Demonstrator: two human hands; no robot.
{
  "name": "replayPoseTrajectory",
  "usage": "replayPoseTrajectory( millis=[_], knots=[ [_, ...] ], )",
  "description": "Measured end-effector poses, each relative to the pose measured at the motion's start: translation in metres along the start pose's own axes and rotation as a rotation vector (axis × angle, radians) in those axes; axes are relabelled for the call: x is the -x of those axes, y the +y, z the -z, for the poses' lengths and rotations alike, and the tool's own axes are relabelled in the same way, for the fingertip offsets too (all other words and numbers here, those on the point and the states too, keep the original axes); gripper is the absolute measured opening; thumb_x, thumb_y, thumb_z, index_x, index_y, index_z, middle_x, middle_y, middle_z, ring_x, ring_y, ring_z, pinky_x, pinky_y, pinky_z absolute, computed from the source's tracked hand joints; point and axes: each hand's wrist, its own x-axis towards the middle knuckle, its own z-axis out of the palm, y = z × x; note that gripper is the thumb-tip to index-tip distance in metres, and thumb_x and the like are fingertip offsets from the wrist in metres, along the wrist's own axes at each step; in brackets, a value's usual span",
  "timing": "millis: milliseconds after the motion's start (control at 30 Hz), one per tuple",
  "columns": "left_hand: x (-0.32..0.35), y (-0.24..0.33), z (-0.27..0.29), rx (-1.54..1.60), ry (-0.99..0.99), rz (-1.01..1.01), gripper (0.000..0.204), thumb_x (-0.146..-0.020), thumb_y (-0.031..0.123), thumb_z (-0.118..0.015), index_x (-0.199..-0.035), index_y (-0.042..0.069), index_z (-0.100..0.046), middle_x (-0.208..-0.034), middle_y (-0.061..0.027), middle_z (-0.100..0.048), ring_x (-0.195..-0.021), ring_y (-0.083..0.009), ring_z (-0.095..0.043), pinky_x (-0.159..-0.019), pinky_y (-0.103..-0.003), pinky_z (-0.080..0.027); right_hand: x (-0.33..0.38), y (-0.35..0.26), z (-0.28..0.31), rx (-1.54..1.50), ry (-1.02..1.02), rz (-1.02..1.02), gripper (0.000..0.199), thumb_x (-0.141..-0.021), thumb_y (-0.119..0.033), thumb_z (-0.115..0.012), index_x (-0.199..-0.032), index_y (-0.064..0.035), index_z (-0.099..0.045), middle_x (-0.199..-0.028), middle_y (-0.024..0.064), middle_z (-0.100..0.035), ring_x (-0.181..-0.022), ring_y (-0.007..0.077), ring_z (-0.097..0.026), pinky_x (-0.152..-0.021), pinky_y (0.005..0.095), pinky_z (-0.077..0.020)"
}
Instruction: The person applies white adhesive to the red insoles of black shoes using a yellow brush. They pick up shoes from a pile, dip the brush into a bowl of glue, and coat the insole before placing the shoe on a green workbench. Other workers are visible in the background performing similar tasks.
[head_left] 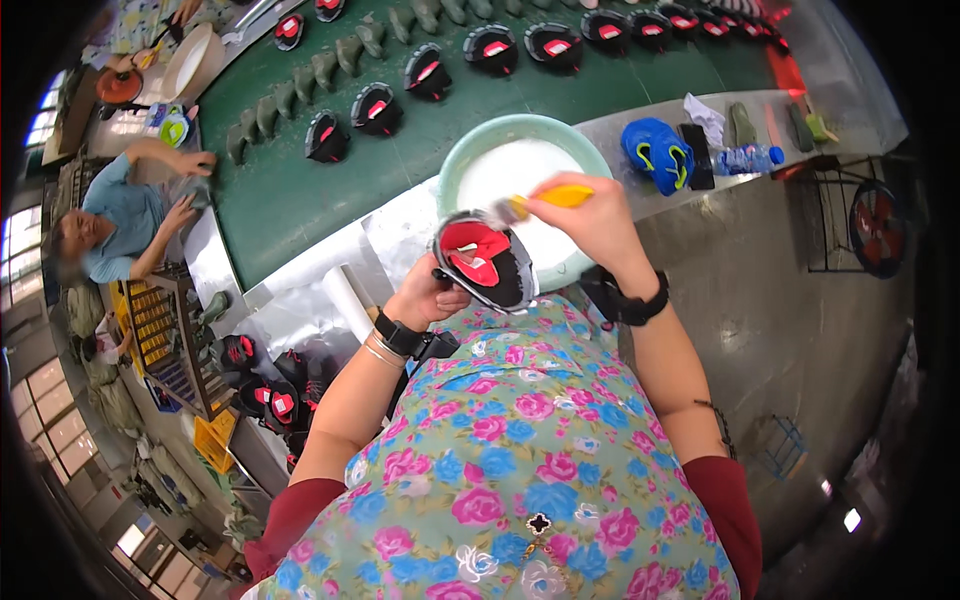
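Observation:
My left hand (428, 292) is closed on the edge of a black shoe upper (516, 278) with a red lining, its opening facing up. A paintbrush (566, 195) with a yellow handle is pinched in my right hand (592, 222). Its pale bristles are at the upper's top edge; whether they touch it I cannot tell. Just behind the upper stands a pale green basin (462, 160) holding white liquid (548, 245). The upper hides part of the basin's near left rim.
Rows of black-and-red uppers (427, 72) and olive shoe lasts (324, 72) line the green table (400, 165). A blue shoe (657, 155) and water bottle (748, 159) lie right of the basin. More uppers (280, 400) are piled at lower left. A co-worker (125, 220) sits left; a fan (878, 228) stands right.

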Motion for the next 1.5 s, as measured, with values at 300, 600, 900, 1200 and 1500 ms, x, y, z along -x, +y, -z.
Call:
replayPoseTrajectory(
  millis=[300,600,900,1200,1500],
  knots=[
    [0.059,0.076,0.144,0.023,0.304,-0.868,0.032,-0.097,0.004,-0.041,-0.127,0.013,-0.047,-0.105,-0.0097,-0.058,-0.091,-0.0201,-0.058,-0.076,-0.039,-0.053,0.002,-0.019,-0.008,-0.175,0.09,-0.375,0.015,-0.087,-0.009,-0.073,-0.085,0.0047,-0.068,-0.066,0.0045,-0.065,-0.057,0.0084,-0.059,-0.052,0.0226,-0.0444],
    [0.026,0.243,0.295,0.223,0.451,-1.325,0.075,-0.097,-0.006,-0.041,-0.153,0.027,-0.003,-0.136,-0.0295,-0.043,-0.116,-0.0385,-0.059,-0.098,-0.047,-0.053,-0.03,-0.021,-0.072,0.01,0.025,-0.485,0.012,-0.088,-0.007,-0.072,-0.085,0.0047,-0.068,-0.066,0.0065,-0.065,-0.058,0.0108,-0.06,-0.055,0.0232,-0.046],
    [0.107,0.104,0.275,-0.067,0.766,-0.939,0.049,-0.098,0.018,-0.06,-0.142,0.002,-0.045,-0.125,-0.0163,-0.061,-0.108,-0.0244,-0.062,-0.092,-0.036,-0.053,-0.065,-0.029,-0.1,0.274,-0.047,-0.275,0.024,-0.098,-0.018,-0.061,-0.088,0.003,-0.065,-0.078,0.0034,-0.059,-0.069,0.0106,-0.052,-0.069,0.0234,-0.0414],
    [0.258,-0.078,0.353,-0.483,1.889,-0.469,0.053,-0.075,0.038,-0.08,-0.108,-0.001,-0.066,-0.113,-0.024,-0.062,-0.11,-0.0375,-0.057,-0.097,-0.042,-0.045,-0.083,-0.039,-0.156,0.09,-0.308,-0.209,0.036,-0.106,-0.026,-0.047,-0.083,-0.0004,-0.059,-0.082,0.0046,-0.061,-0.067,0.0079,-0.051,-0.062,0.0228,-0.0415],
    [0.184,0.054,0.15,-1.978,1.054,-1.045,0.029,-0.075,0.007,-0.061,-0.103,0.015,-0.063,-0.096,-0.0015,-0.061,-0.1,-0.0245,-0.058,-0.095,-0.042,-0.042,-0.065,-0.094,-0.196,0.436,-0.566,0.554,0.04,-0.075,0.002,-0.073,-0.114,-0.0056,-0.069,-0.126,0.0109,-0.061,-0.115,0.0304,-0.058,-0.094,0.039,-0.0498]
  ],
)
